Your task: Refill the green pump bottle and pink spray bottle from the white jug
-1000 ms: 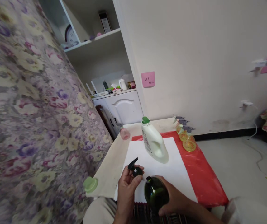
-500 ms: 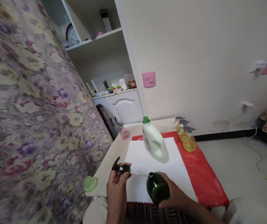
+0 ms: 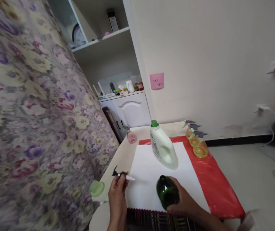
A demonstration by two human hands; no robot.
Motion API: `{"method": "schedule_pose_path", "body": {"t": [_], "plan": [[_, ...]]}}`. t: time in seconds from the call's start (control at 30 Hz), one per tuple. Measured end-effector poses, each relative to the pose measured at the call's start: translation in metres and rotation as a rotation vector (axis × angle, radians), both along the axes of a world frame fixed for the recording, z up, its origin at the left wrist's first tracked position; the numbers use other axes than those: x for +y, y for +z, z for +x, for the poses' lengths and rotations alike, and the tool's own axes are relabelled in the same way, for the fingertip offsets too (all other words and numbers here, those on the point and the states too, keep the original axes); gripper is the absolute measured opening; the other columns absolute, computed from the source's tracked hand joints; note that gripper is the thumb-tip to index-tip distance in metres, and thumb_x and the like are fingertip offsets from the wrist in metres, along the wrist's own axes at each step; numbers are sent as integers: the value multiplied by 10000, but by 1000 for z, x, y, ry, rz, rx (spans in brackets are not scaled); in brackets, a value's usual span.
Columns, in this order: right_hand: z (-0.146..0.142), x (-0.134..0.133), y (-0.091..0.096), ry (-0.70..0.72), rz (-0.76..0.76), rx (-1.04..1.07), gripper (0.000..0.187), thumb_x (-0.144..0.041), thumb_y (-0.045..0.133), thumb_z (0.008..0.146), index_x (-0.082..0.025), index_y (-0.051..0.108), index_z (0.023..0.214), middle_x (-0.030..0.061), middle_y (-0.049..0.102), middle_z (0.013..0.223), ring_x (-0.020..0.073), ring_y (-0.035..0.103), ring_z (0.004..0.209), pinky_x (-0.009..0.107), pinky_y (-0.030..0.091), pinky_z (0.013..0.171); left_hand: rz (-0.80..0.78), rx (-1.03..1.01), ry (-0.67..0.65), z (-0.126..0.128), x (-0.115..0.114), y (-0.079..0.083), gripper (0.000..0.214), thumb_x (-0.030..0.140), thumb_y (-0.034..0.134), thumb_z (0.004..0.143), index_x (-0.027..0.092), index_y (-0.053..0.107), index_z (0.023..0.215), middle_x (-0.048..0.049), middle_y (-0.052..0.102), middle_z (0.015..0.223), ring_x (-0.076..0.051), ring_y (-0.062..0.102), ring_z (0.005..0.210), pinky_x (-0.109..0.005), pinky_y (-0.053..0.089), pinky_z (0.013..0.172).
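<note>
Pinched in the fingers of my left hand [image 3: 117, 195] is a black pump head [image 3: 122, 174] with a white tube pointing right. My right hand [image 3: 179, 199] is wrapped round a dark green bottle [image 3: 167, 192], tilted, with its neck uncovered. The pump is apart from the bottle, to its left. Beyond the bottle, a pale green jug [image 3: 165, 149] with a handle stands upright on a white sheet [image 3: 143, 163], something green showing in its mouth. A light green cap [image 3: 97, 188] rests at the table's left edge.
Several yellow spray bottles [image 3: 200, 148] stand on a red sheet [image 3: 220, 183] at the right. A pink spray bottle [image 3: 132, 137] is at the back left of the table. A floral curtain [image 3: 43, 128] hangs close on the left, with a white cabinet [image 3: 132, 110] behind.
My left hand has drawn the pump leftward, and its tube is now out of and away from the bottle's neck. My right hand still holds the bottle. The view has shifted slightly.
</note>
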State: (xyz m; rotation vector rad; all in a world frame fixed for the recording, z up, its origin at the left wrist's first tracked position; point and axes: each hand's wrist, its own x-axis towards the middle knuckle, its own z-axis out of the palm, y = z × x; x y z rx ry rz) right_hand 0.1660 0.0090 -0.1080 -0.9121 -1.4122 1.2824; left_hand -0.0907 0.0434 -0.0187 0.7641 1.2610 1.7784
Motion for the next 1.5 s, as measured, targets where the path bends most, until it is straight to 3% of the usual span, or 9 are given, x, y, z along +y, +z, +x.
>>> {"method": "schedule_pose_path", "body": {"t": [0.13,0.23,0.37,0.57,0.77,0.9,1.0,1.17,1.5], "plan": [[-1,1,-2,17,-5,-1,979,-180,812,485,-219,370,1357,135,496,1386,362,412,1309,528,263,1112,-109,273,-66,-11,14,-25,472,541,714,662,164,658,940,-18,700,829,-106,557,627,-222,444,597],[-1,3,-3,25,-5,-7,978,-197,814,491,-220,364,1358,139,493,1389,366,416,1306,530,260,1113,-125,374,-129,-13,28,-37,478,584,700,649,157,673,861,9,651,692,-106,506,549,-232,401,542],[-2,6,-7,18,-13,4,991,-267,827,503,-217,345,1367,143,480,1396,359,417,1305,511,276,1109,-148,494,-210,-11,56,-47,478,620,688,615,157,661,734,51,522,506,-118,465,492,-241,356,496],[-4,9,-17,26,-14,-19,1013,-307,837,495,-228,353,1382,129,469,1407,372,402,1311,503,290,1101,-221,635,-317,-12,109,-56,493,660,675,561,176,597,623,51,531,477,-124,474,444,-251,350,463],[-4,9,4,-19,-96,-137,988,-170,810,487,-269,383,1372,110,476,1402,405,367,1329,520,281,1108,-259,783,-344,-19,146,-59,369,494,608,811,165,562,652,68,531,534,-93,492,470,-251,417,532],[-5,14,10,-51,-113,-168,975,-139,793,462,-261,401,1347,125,512,1357,422,406,1295,528,292,1105,-217,849,-319,-24,150,-63,333,480,642,746,181,586,608,31,585,561,-149,564,567,-278,431,585],[-6,19,-8,-62,-89,-81,1010,-255,827,467,-250,365,1366,134,482,1394,410,396,1310,528,273,1116,-153,871,-284,-27,144,-68,316,501,646,677,197,617,595,-7,635,630,-210,600,689,-296,434,644],[-5,21,-32,-109,-59,-76,1027,-367,849,516,-240,340,1398,133,441,1443,376,369,1344,507,257,1131,-70,828,-247,-29,131,-79,363,529,548,756,188,668,784,-20,656,738,-199,595,723,-291,449,682],[-36,37,-3,-174,-32,-114,993,-338,845,548,-231,322,1386,136,457,1433,345,382,1341,496,259,1135,5,793,-198,-31,135,-95,325,460,596,758,179,658,909,-20,642,736,-189,571,643,-299,458,654]]}}
